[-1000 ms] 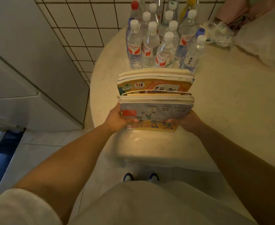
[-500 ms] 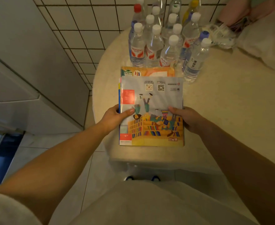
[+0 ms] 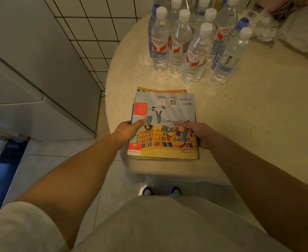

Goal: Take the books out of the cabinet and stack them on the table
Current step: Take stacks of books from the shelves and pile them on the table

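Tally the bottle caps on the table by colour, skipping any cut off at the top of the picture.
White caps: 5
Blue caps: 2
Total: 7
One blue cap is partly hidden behind a white-capped bottle.

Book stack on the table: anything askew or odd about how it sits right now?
Slightly. The book stack is uneven: an orange-edged book pokes out at the far end, and the near edge sits close to the table rim. Both hands grip its sides.
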